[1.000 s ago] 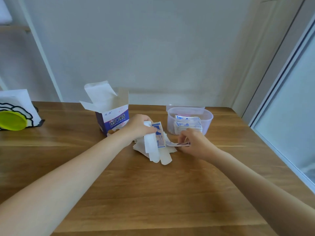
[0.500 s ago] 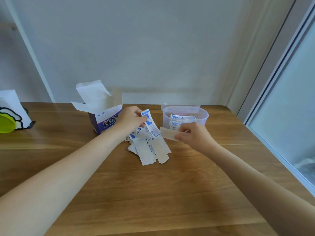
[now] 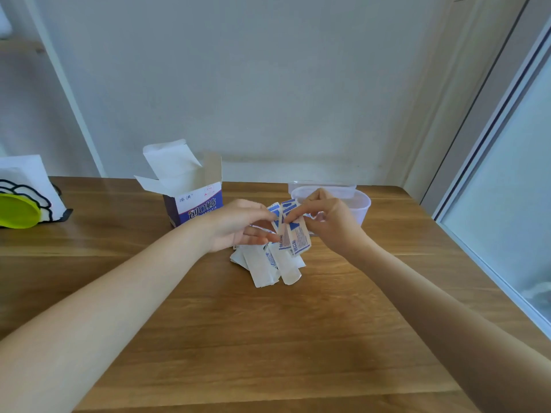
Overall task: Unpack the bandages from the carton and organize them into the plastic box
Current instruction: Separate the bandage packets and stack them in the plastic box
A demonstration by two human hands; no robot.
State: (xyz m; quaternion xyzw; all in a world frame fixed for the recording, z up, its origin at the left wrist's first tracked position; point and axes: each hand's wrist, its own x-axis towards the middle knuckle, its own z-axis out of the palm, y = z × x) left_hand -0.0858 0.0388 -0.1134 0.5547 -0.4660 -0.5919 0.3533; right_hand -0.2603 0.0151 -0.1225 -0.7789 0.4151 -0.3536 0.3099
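Observation:
The blue and white carton (image 3: 196, 202) stands open on the wooden table (image 3: 238, 338), left of centre. A clear plastic box (image 3: 362, 205) sits behind my right hand. Several wrapped bandages lie in a loose pile (image 3: 268, 263) on the table between the two. My left hand (image 3: 238, 225) and my right hand (image 3: 328, 222) meet above the pile, both pinching a few blue-and-white bandage strips (image 3: 293, 234) that hang downward. The box's contents are hidden behind my right hand.
A white holder with a yellow-green disc (image 3: 18, 210) stands at the table's left edge. A wall runs along the back, and a window frame (image 3: 492, 174) lines the right side beside the table edge.
My hands came together from apart. The strip in my right hand joined the ones in my left, and the held strips now hang above the pile.

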